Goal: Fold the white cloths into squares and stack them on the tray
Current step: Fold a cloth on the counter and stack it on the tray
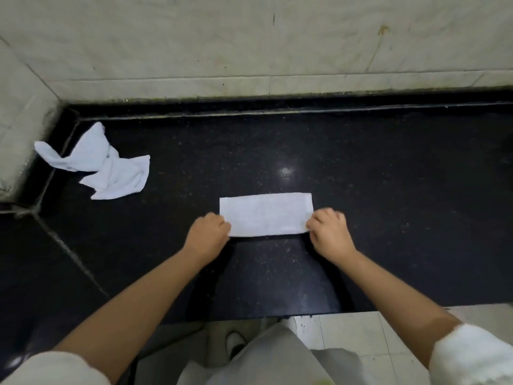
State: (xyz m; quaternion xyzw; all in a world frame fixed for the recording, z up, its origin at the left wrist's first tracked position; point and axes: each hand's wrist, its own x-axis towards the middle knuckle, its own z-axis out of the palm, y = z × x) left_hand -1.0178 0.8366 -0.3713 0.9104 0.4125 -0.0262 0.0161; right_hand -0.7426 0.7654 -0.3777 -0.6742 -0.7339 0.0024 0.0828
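Observation:
A white cloth (pixel 266 214) lies flat on the black counter (pixel 388 190), folded into a long rectangle. My left hand (pixel 206 237) pinches its near left corner. My right hand (pixel 329 233) pinches its near right corner. Both hands have their fingers curled onto the cloth's edge. A second white cloth (pixel 102 162) lies crumpled at the far left of the counter, close to the wall corner. No tray is in view.
A pale tiled wall (pixel 249 45) rises behind the counter and turns a corner at the left (pixel 19 129). The counter's front edge runs near my body, with light floor tiles (pixel 347 334) below it.

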